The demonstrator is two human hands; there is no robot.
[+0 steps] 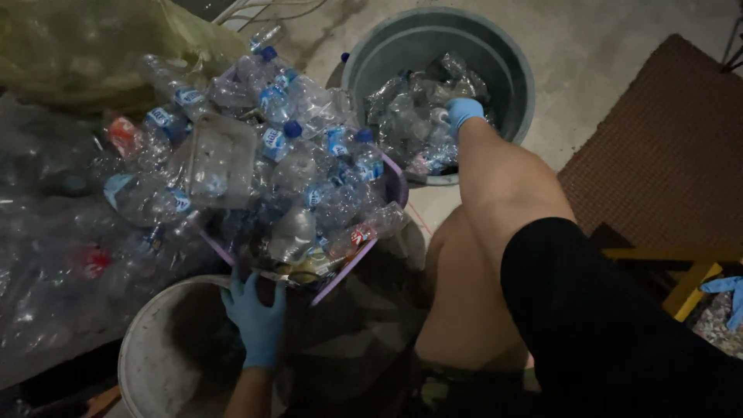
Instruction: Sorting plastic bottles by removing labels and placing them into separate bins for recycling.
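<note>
Bare concrete floor (619,46) lies underneath. Left hand (255,317) grips a purple plastic basket (348,267) of clear bottles. Right hand (463,112) reaches into a round green tub (515,70), grip hidden.

Both hands wear pale blue gloves: the left hand (257,321) and the right hand (463,111). The basket (347,271) is purple, heaped with clear plastic bottles (298,166) with blue caps and blue-and-white labels; one at the far left (122,135) has a red label. The far tub (517,73) is grey-green, the near bucket (143,348) white. The mat (665,147) is brown and woven, the sleeve (596,310) black.
</note>
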